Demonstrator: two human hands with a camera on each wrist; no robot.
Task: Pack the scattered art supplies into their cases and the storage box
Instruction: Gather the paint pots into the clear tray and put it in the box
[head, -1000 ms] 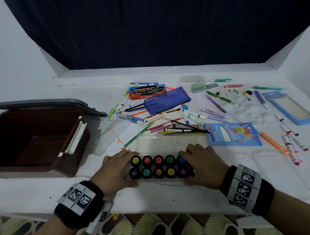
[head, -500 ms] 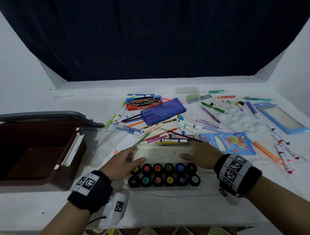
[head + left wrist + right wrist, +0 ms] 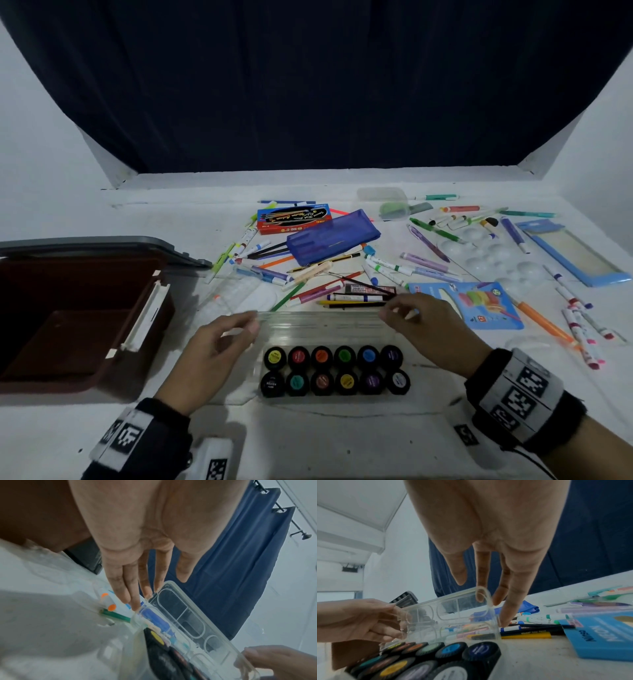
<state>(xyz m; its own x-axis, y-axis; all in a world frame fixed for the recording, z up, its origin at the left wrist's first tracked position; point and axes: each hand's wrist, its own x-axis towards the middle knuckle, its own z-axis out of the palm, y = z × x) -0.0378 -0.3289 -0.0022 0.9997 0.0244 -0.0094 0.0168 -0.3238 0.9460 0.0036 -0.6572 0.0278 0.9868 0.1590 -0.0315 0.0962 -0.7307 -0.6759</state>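
Both hands on the clear lid of the paint case

The left hand (image 3: 219, 346) and right hand (image 3: 428, 325) each pinch an end of the clear lid (image 3: 318, 322), thumb in front, fingers behind; it stands raised on its hinge, long axis running 9 to 3 o'clock. Below it, the paint case (image 3: 334, 399) holds twelve black-capped paint pots (image 3: 335, 370) in two rows. At 9 o'clock sits the open brown storage box (image 3: 144, 329); markers (image 3: 387, 265) lie scattered at 12 to 2 o'clock on the tabletop (image 3: 342, 442).
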